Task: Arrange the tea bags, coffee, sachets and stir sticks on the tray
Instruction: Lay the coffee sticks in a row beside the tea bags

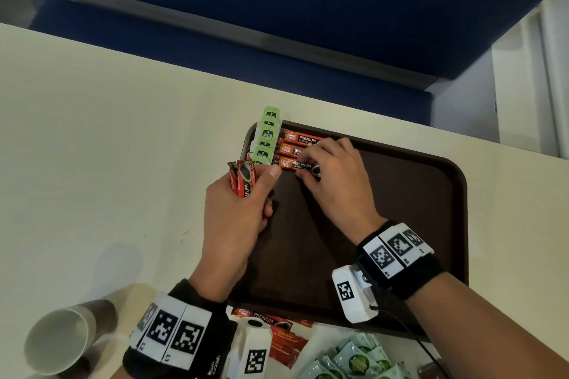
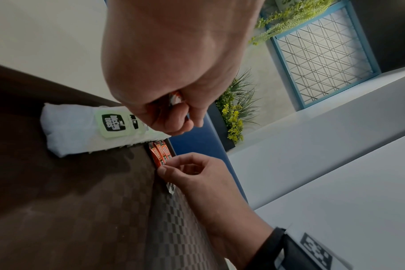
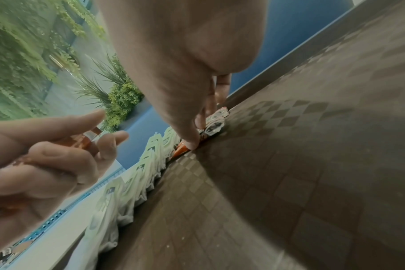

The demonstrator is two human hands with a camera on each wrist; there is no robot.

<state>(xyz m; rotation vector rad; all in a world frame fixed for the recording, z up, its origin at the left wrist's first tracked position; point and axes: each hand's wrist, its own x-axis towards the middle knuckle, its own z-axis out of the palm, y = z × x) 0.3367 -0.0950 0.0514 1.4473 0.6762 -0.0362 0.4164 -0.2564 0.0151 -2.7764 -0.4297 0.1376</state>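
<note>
A brown tray (image 1: 400,209) lies on the cream table. Tea bags with green tags (image 1: 266,138) stand in a column at its far left corner. Beside them, three orange coffee sticks lie in rows (image 1: 300,139). My right hand (image 1: 308,168) pinches the nearest of these sticks (image 1: 288,163) against the tray floor; in the right wrist view its thumb and fingers (image 3: 192,140) sit on that stick. My left hand (image 1: 246,194) hovers at the tray's left rim and grips a bundle of coffee sticks (image 1: 243,180), their ends poking out past the thumb.
Stacked paper cups (image 1: 58,338) lie at the near left. More coffee packs (image 1: 277,329) and green-white sachets (image 1: 354,360) sit on the table below the tray's near rim. A blue bench runs beyond the table's far edge. Most of the tray floor is bare.
</note>
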